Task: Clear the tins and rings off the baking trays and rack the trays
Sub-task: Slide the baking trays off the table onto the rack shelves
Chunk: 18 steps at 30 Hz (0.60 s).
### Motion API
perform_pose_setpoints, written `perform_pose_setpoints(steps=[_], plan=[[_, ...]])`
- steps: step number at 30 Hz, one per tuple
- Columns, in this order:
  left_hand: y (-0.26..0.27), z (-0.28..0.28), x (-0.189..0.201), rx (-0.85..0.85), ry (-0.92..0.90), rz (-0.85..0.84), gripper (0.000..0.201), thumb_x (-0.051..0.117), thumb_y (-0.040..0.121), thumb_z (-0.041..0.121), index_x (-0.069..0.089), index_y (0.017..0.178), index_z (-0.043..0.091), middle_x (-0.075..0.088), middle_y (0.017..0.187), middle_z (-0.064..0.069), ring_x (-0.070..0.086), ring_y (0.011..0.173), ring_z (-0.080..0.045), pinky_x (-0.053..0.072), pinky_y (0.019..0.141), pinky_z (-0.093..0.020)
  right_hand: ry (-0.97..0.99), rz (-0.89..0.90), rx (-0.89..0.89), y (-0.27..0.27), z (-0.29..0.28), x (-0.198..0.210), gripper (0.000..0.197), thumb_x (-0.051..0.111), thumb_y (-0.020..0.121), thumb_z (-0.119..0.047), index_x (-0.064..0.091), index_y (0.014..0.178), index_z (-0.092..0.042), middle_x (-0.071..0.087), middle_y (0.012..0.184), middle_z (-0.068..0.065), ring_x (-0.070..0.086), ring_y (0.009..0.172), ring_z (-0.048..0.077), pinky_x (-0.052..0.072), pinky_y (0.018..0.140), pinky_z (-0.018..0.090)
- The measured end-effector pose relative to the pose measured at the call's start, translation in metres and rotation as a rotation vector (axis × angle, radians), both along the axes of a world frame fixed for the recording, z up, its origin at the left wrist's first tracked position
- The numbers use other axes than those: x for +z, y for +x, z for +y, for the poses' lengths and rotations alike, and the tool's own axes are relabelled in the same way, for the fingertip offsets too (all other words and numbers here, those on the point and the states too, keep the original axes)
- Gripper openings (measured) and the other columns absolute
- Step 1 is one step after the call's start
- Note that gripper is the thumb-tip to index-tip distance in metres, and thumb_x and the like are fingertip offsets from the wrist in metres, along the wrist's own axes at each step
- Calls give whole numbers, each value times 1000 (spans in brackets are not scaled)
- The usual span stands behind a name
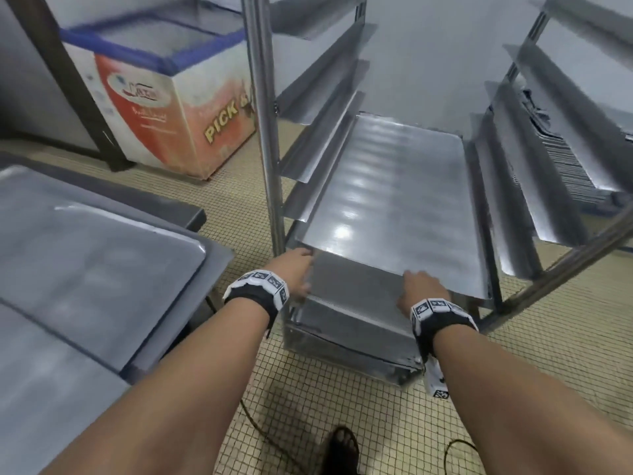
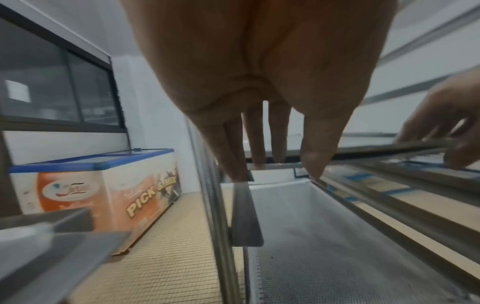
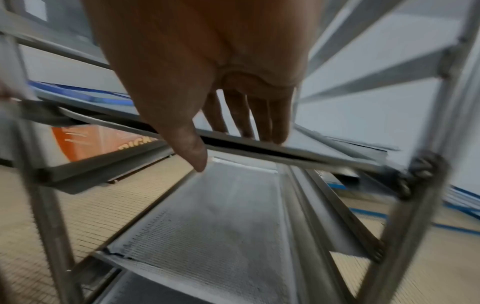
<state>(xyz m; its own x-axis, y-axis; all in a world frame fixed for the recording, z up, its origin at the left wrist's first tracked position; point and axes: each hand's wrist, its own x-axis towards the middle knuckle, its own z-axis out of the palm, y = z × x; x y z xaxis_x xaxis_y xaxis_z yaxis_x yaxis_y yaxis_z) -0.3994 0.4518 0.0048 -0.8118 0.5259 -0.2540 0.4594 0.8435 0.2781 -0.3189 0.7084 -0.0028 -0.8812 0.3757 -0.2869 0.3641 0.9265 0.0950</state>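
The baking tray [image 1: 394, 200] lies flat on a low pair of runners in the steel rack [image 1: 263, 132], most of the way in, with its near edge standing a little out of the frame toward the person. Both hands are at that near edge. The left hand [image 1: 294, 272] is at the tray's near left corner, beside the rack's front left post; the left wrist view shows its fingers [image 2: 259, 144] straight and pointing down, the tips at the tray's rim and the runner there, so this grip is spread rather than curled around anything. The right hand [image 1: 421, 286] is further right along the same edge; the right wrist view shows its fingers [image 3: 262, 121] stretched out on top of the tray's rim and the thumb [image 3: 192, 152] hanging below it, apart from the metal, so this grip is loose and unclenched too. Just under this tray a perforated tray [image 3: 221, 216] sits on the next runners down, and its dotted surface fills the lower part of both wrist views. The rack's higher runners on either side carry nothing that shows. To the left stands a steel counter [image 1: 164, 269] with another tray [image 1: 85, 269] lying on it. Behind it, on the small-tiled floor [image 1: 342, 406], is a chest freezer [image 1: 171, 108] with a blue-rimmed lid and an orange side panel.
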Motion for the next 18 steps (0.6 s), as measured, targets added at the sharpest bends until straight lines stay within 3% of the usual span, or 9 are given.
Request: perform_pose_setpoints(steps=[2,5,8,11,12,15,18], plan=[[12,-33,13,72,-33,-29,40,70,88,32,62,123,15,64,124,-3,62,111,-24,53,96,-38,12,-24,44,-4,-37,18,33,58,86,-13,62,119,-13,62,116,11,63,107,34,55,85,39],[32,-101,22,187,-75,-8,21,64,88,32,65,103,17,68,104,-3,67,103,-28,56,89,-40,31,-16,161,-12,-102,40,29,52,88,-4,65,113,-12,66,111,10,66,100,33,54,80,37],[58,-181,21,395,-128,15,35,60,90,31,66,119,12,67,120,-9,64,109,-30,53,92,-37,-26,-22,311,-20,-182,50,26,49,91,-4,64,111,-8,65,112,12,65,96,32,54,82,38],[96,-267,13,616,-129,-18,45,62,88,35,59,128,15,59,132,-12,59,118,-32,50,96,-36,-134,-14,423,-20,-269,48,13,52,91,-18,60,83,-12,63,94,7,61,82,29,53,74,35],[113,-295,11,692,-141,-30,49,62,88,36,56,131,15,56,135,-12,57,122,-32,49,98,-36,-165,-19,478,-18,-296,44,14,55,91,-21,57,80,-13,62,92,6,61,82,28,50,72,33],[170,-369,4,915,-162,-84,48,61,90,34,55,133,14,55,135,-12,57,121,-32,50,94,-36,-224,-25,661,-5,-371,39,14,58,91,-25,60,94,-12,65,100,9,66,94,31,46,69,32],[232,-423,1,1105,-191,-172,37,60,92,30,60,124,10,61,126,-12,63,112,-31,52,84,-34,-206,-61,814,10,-430,34,8,61,88,-20,65,90,-13,66,94,9,69,98,31,47,69,28]])
